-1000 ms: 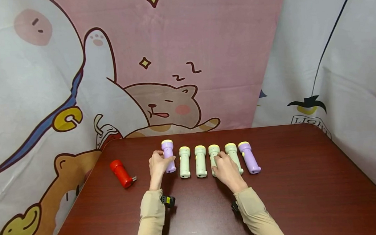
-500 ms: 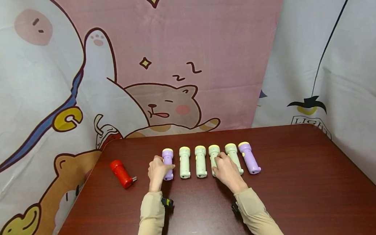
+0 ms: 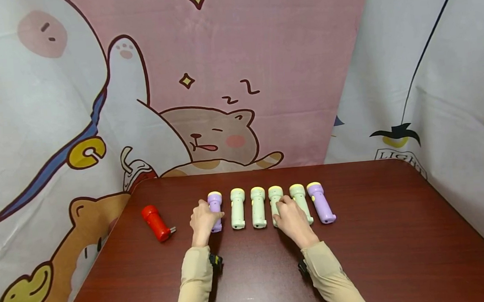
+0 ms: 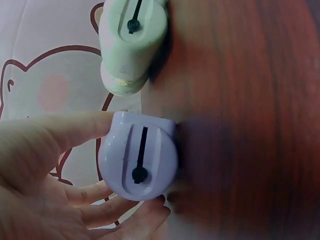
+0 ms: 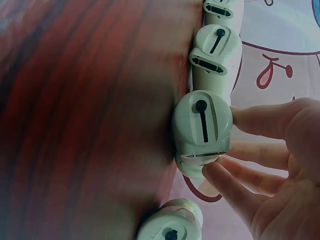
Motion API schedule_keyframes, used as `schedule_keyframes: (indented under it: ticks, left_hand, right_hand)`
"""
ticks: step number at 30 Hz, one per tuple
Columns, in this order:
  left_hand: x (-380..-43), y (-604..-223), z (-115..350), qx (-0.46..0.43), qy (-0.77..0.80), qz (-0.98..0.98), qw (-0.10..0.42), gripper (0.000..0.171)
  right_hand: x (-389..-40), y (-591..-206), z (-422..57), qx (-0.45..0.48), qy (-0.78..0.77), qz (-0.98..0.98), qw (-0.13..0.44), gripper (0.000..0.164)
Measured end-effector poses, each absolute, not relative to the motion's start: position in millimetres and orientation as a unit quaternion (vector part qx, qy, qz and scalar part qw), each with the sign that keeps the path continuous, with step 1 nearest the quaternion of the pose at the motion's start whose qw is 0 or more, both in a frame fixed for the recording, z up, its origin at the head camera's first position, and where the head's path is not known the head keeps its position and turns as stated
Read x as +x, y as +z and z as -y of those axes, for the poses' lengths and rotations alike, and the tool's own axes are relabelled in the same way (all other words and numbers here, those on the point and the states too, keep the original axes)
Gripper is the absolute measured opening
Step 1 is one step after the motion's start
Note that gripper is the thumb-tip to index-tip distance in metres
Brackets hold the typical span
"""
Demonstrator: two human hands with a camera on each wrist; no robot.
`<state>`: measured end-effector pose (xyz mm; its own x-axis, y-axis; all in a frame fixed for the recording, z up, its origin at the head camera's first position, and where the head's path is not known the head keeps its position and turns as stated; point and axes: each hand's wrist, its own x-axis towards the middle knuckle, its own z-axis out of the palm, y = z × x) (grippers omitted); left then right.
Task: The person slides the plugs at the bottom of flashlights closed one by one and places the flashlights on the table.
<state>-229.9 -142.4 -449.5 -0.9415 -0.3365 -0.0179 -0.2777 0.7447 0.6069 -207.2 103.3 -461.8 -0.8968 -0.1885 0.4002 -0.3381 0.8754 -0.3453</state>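
My left hand (image 3: 203, 219) grips a purple flashlight (image 3: 214, 199) with a yellow rim, at the left end of a row. Thumb and fingers hold it from opposite sides in the left wrist view, its rounded tail end (image 4: 137, 160) facing the camera. My right hand (image 3: 292, 220) pinches a pale green flashlight (image 3: 275, 193) between thumb and fingers, farther right in the row. Part of that one is hidden by the hand. Two more green flashlights stand between my hands: one green flashlight (image 3: 237, 210) by the purple one, another green flashlight (image 3: 258, 208) beside it.
Right of my right hand lie a green flashlight (image 3: 299, 194) and a purple flashlight (image 3: 321, 204), both slanted. A red flashlight (image 3: 156, 222) with metal prongs lies apart at the left of the brown table (image 3: 259, 271). A cartoon-printed cloth (image 3: 287, 73) hangs behind the table.
My left hand has brought the purple flashlight toward me and slightly left, so its head now lines up with the row. My right hand has stayed on the green flashlight.
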Motion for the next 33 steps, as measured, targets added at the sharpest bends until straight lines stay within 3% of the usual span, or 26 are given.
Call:
schedule_keyframes:
  ticks: [7, 14, 24, 28, 33]
  left_hand:
    - [-227.7, -448.3, 142.3, 0.161, -0.308, 0.937, 0.042, 0.054]
    - [-225.9, -442.9, 148.6, 0.147, -0.309, 0.937, 0.074, 0.041]
    - [-229.2, -437.3, 188.9, 0.202, -0.26, 0.915, 0.232, 0.028]
    - [-228.2, -437.1, 213.4, 0.246, -0.241, 0.901, 0.265, 0.034]
    - [-223.1, -438.9, 239.5, 0.316, -0.261, 0.887, 0.213, 0.054]
  right_hand:
    - [-206.6, -462.0, -103.7, 0.142, 0.204, 0.95, 0.186, 0.017]
    - [-206.7, -462.6, -103.5, 0.144, 0.204, 0.949, 0.193, 0.016]
    - [-206.9, -462.8, -103.7, 0.144, 0.203, 0.949, 0.193, 0.015]
    - [-207.0, -462.4, -103.9, 0.145, 0.203, 0.949, 0.193, 0.016]
    - [-206.9, -461.7, -104.1, 0.145, 0.204, 0.949, 0.192, 0.017]
